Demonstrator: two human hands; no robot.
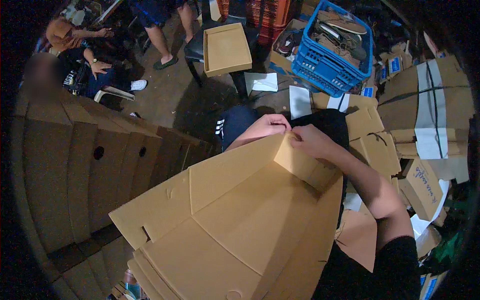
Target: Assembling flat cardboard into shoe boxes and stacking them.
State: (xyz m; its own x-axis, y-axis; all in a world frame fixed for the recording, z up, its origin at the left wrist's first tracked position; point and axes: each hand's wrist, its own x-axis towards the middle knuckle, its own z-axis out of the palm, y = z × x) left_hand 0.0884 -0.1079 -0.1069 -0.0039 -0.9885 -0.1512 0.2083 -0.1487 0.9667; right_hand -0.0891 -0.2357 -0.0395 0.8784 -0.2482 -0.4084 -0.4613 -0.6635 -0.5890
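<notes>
A partly folded brown cardboard box lies across my lap, its inside facing up. Its far end is raised into a corner, while the near end spreads flat with a slot in the side flap. My left hand grips that far corner from the left, fingers bent at the top edge. Close beside it, my right hand pinches the end panel's upper edge, with the forearm reaching along the right side. The fingertips of both hands are partly hidden by each other and by the cardboard.
Stacked cardboard boxes line the left. A shallow cardboard tray rests on a black chair ahead. Right of it stands a blue crate of shoes. Cartons and papers crowd the right. Other people are at the far left.
</notes>
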